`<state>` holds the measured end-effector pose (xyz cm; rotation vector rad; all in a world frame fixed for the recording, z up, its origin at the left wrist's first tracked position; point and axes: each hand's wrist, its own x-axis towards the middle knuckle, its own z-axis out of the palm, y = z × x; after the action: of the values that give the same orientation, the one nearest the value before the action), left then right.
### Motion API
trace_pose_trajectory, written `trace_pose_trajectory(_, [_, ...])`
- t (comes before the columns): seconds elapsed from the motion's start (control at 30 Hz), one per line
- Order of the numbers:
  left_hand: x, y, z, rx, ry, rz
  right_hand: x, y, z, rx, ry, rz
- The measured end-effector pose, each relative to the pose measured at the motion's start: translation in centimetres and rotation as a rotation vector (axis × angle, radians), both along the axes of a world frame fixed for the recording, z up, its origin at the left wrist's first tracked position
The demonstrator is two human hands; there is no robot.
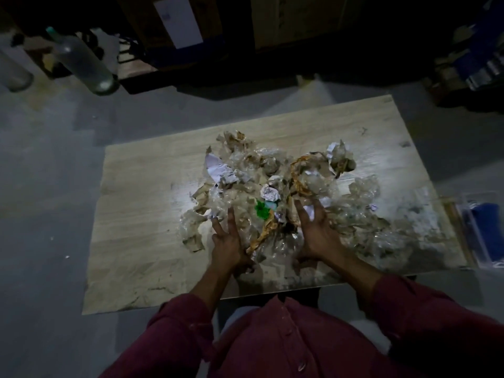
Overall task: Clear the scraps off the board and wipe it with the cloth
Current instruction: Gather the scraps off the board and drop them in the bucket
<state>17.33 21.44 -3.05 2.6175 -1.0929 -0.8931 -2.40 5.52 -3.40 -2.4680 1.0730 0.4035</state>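
Observation:
A pale wooden board [141, 203] lies on the grey floor, smeared with dirt near its front edge. A heap of scraps [272, 175] covers its middle and right: crumpled clear plastic, torn brown paper, white paper balls and a green bit [261, 210]. My left hand [227, 241] rests on the near left side of the heap, fingers spread. My right hand [316, 233] presses on the near right side, fingers spread too. Both palms face inward around a clump of plastic and an orange-brown strip [263, 233]. No cloth is plainly visible.
Two glass bottles [84, 64] stand on the floor at the far left. Dark crates and boxes [245, 36] line the back. A blue object [488, 233] lies on a tray beside the board's right edge. My maroon sleeves fill the foreground.

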Motion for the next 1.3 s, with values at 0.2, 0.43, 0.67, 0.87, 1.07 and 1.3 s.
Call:
trace_pose_trajectory(0.2, [0.7,-2.2,-1.3,-0.021,0.091,-0.107,6.4,0.3,0.2,0.052,0.017,0.226])
trace_pose_trajectory(0.43, [1.2,-1.6,-2.4,-0.107,0.147,-0.063,8.3,1.3,-1.7,0.089,-0.056,0.2])
trace_pose_trajectory(0.67, [2.2,-0.8,-3.7,-0.354,0.187,-0.059,9.1,2.5,-1.7,0.234,-0.31,-0.006])
trace_pose_trajectory(0.87, [4.0,-0.2,-1.7,-0.546,0.237,-0.138,9.2,2.7,1.1,0.172,-0.415,-0.075])
trace_pose_trajectory(1.07, [4.4,-0.6,1.3,-0.605,0.201,-0.252,8.4,3.5,3.8,0.135,-0.419,-0.12])
trace_pose_trajectory(1.3, [5.2,-4.1,4.2,-0.641,0.123,-0.399,7.8,2.6,8.1,-0.011,-0.493,-0.139])
